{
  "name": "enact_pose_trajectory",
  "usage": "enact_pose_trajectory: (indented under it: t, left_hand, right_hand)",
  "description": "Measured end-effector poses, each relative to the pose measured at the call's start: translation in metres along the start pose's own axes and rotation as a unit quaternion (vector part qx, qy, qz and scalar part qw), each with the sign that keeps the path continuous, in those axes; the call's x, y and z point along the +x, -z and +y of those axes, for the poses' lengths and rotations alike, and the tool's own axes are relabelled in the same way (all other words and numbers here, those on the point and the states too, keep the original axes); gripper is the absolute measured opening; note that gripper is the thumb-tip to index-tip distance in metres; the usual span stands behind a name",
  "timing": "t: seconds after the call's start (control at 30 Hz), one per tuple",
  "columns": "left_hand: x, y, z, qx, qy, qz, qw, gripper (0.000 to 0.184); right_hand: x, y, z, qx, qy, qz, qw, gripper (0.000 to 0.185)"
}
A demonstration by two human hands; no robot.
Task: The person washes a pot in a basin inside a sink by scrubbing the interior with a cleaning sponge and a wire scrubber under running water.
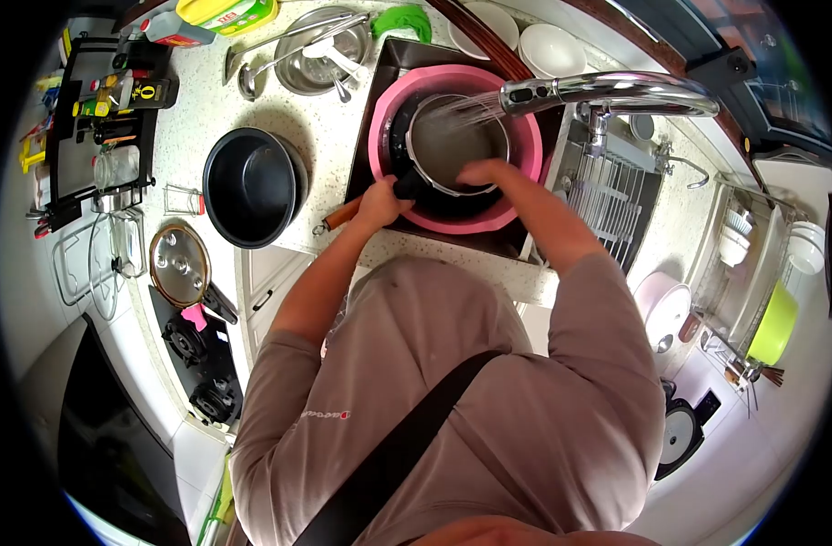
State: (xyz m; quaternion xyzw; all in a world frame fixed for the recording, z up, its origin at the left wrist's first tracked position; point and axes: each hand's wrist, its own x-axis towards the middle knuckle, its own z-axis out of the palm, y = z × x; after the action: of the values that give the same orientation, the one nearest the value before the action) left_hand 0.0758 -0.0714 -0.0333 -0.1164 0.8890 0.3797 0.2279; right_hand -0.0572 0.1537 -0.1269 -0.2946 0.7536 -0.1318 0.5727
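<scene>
A silver metal pot (458,138) with water in it sits inside a pink basin (530,118) in the dark sink (393,62). My left hand (381,204) is closed around the pot's black handle (410,185). At the pot's near rim, my right hand (481,173) reaches inside with its fingers bent together; whatever they hold is hidden. Water sprays into the pot from the chrome faucet (607,89). Beneath the pot, a dark pan partly shows in the basin, and a brown wooden handle (342,215) sticks out near my left hand.
On the counter to the left stands a black inner pot (252,188). Behind it, a steel bowl (320,50) holds utensils, near a ladle (247,80) and a green cloth (405,20). White bowls (552,50) stand behind the sink; a dish rack (607,202) is at its right.
</scene>
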Motion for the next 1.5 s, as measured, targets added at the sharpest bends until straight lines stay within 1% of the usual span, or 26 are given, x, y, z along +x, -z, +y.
enact_pose_trajectory:
  t: [0.03,0.17,0.23,0.27,0.33,0.37,0.43,0.53,0.57,0.63,0.67,0.73,0.77,0.83,0.87,0.97,1.0,1.03,1.07,1.13,1.27,1.3,1.33,1.4,1.47,1.5]
  left_hand:
    - [0.001,0.0,0.0,0.002,0.011,-0.013,1.0,0.044]
    - [-0.003,0.0,0.005,-0.001,0.004,0.01,1.0,0.045]
    - [-0.005,-0.003,0.004,0.011,0.002,0.007,1.0,0.044]
    - [-0.007,-0.003,0.003,0.011,0.004,0.006,1.0,0.044]
    - [-0.005,-0.002,0.004,-0.001,-0.001,0.012,1.0,0.045]
    - [-0.006,-0.002,0.005,-0.001,-0.001,0.009,1.0,0.045]
    - [-0.004,-0.003,0.007,0.018,-0.009,0.037,0.999,0.047]
    - [-0.002,0.0,0.01,0.051,-0.001,0.055,0.997,0.044]
    - [-0.002,0.001,0.01,0.049,0.0,0.057,0.997,0.044]
    - [-0.007,0.01,0.019,0.073,0.008,0.023,0.997,0.041]
    - [-0.009,0.008,0.016,0.072,0.01,0.022,0.997,0.041]
    - [-0.008,0.004,0.01,0.109,-0.021,0.02,0.994,0.042]
    - [-0.007,0.002,0.01,0.108,-0.02,0.019,0.994,0.042]
    - [-0.007,-0.001,0.014,0.132,0.0,0.02,0.991,0.041]
    - [-0.007,-0.001,0.013,0.13,0.002,0.02,0.991,0.041]
    - [-0.003,0.003,0.011,0.139,-0.004,0.006,0.99,0.045]
    - [-0.005,0.006,0.013,0.147,0.001,0.002,0.989,0.046]
    - [-0.005,0.007,0.015,0.155,0.004,-0.001,0.988,0.048]
    - [-0.007,0.005,0.015,0.152,0.007,-0.002,0.988,0.048]
    - [-0.009,0.003,0.012,0.163,0.002,-0.01,0.987,0.048]
    - [-0.007,0.0,0.013,0.136,0.004,0.024,0.99,0.042]
    - [-0.006,0.001,0.013,0.135,0.009,0.015,0.991,0.044]
    - [-0.006,0.001,0.013,0.133,0.014,0.006,0.991,0.046]
    - [-0.006,0.001,0.012,0.143,0.02,0.003,0.99,0.047]
    - [-0.006,0.002,0.012,0.154,0.023,-0.002,0.988,0.049]
    - [-0.006,0.002,0.012,0.155,0.02,0.003,0.988,0.049]
  right_hand:
    - [-0.014,0.014,-0.004,-0.2,0.018,-0.072,0.977,0.042]
    - [-0.031,0.005,-0.041,-0.247,0.032,-0.073,0.966,0.042]
    - [-0.027,-0.004,-0.044,0.054,0.057,0.02,0.997,0.04]
    - [-0.023,-0.007,-0.028,0.055,0.058,0.018,0.997,0.04]
    - [-0.02,-0.007,0.01,-0.077,0.101,0.022,0.992,0.038]
    - [-0.026,-0.005,0.014,-0.074,0.099,0.021,0.992,0.038]
    - [-0.079,0.027,-0.02,-0.229,-0.119,0.069,0.964,0.035]
    - [-0.08,0.015,-0.013,-0.316,-0.054,0.097,0.942,0.032]
    - [-0.077,0.008,-0.011,-0.318,-0.052,0.096,0.942,0.032]
    - [-0.073,-0.004,-0.011,-0.082,0.021,0.108,0.991,0.027]
    - [-0.073,-0.005,-0.006,-0.082,0.022,0.105,0.991,0.027]
    - [-0.079,0.005,0.005,-0.259,-0.048,0.154,0.952,0.025]
    - [-0.08,0.012,0.01,-0.259,-0.048,0.153,0.953,0.025]
    - [-0.08,0.02,0.019,-0.388,-0.006,0.26,0.884,0.022]
    - [-0.079,0.012,0.017,-0.389,-0.006,0.258,0.884,0.022]
    - [-0.063,-0.02,0.01,-0.338,-0.059,0.262,0.902,0.02]
    - [-0.057,-0.031,0.006,-0.185,-0.025,0.23,0.955,0.02]
    - [-0.054,-0.037,0.006,-0.028,0.009,0.191,0.981,0.02]
    - [-0.054,-0.036,0.013,-0.029,0.009,0.188,0.982,0.02]
    - [-0.06,-0.024,0.022,-0.322,-0.052,0.243,0.914,0.02]
    - [-0.056,-0.021,0.009,-0.362,-0.058,0.262,0.893,0.02]
    - [-0.053,-0.027,0.001,-0.199,-0.024,0.229,0.953,0.019]
    - [-0.051,-0.032,-0.003,-0.029,0.01,0.187,0.982,0.018]
    - [-0.051,-0.027,0.005,0.016,0.019,0.179,0.983,0.017]
    - [-0.061,-0.013,0.009,-0.255,-0.064,0.244,0.933,0.024]
    - [-0.06,-0.011,0.008,-0.255,-0.064,0.244,0.934,0.024]
